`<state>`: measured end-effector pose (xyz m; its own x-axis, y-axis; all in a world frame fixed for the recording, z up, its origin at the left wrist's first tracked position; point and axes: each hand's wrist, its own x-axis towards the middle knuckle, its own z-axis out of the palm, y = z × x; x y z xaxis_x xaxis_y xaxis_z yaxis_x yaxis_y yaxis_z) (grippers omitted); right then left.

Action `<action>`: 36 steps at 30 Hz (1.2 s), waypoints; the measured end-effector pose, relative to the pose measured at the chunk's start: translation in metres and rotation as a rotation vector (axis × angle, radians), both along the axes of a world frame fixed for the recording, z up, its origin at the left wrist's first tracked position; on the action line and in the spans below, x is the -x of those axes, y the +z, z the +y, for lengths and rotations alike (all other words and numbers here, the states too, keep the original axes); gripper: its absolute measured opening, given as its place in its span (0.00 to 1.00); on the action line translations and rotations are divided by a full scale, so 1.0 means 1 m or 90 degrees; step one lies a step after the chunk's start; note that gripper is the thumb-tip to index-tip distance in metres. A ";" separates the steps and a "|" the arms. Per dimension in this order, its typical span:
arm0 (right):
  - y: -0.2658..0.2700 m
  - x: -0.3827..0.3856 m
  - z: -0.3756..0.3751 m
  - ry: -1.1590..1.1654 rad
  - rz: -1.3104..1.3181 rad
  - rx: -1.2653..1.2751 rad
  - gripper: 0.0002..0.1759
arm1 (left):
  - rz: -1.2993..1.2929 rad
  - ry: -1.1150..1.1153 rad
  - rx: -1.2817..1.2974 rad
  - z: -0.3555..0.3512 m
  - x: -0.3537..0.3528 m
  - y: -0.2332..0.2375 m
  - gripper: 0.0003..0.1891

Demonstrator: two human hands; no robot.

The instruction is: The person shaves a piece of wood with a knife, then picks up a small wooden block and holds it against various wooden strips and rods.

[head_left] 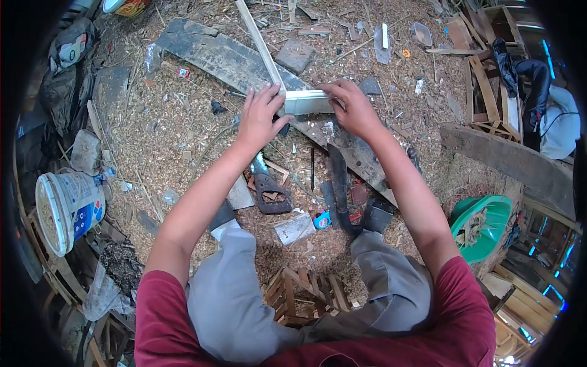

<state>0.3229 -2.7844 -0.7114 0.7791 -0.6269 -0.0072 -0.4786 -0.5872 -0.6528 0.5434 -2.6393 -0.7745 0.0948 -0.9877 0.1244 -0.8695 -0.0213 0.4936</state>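
Note:
A short, pale grooved moulding piece (309,104) lies crosswise between my hands. A long narrow wooden strip (259,44) meets its left end at a corner and runs away from me. My left hand (263,117) grips that corner, fingers on top and thumb below. At the other end, my right hand (353,109) pinches the short piece with bent fingers. Beneath them lies a long weathered plank (214,59). Nearer my feet are a handsaw (272,194), a dark machete-like blade (338,177) and a blue tape measure (322,219).
Sawdust and wood scraps cover the ground. A white bucket (55,214) stands left; a green basin (498,220) holding scraps sits right. Beyond it are a thick board (507,165) and a wooden frame (483,92). A slatted wooden thing (290,300) is between my legs.

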 end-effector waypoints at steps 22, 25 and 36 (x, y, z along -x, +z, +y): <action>-0.049 0.009 -0.012 0.075 0.060 0.092 0.41 | -0.011 0.007 0.013 0.000 0.003 0.002 0.39; -0.049 0.008 -0.018 0.067 0.084 0.046 0.43 | 0.020 0.014 0.008 -0.001 0.001 0.002 0.44; -0.047 0.010 -0.031 0.013 0.028 -0.163 0.32 | 0.160 0.053 -0.064 -0.014 -0.012 0.019 0.52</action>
<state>0.3127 -2.8150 -0.7588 0.7873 -0.5839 -0.1978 -0.4994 -0.4159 -0.7600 0.5554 -2.6531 -0.7553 0.1915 -0.9814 -0.0114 -0.7135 -0.1471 0.6850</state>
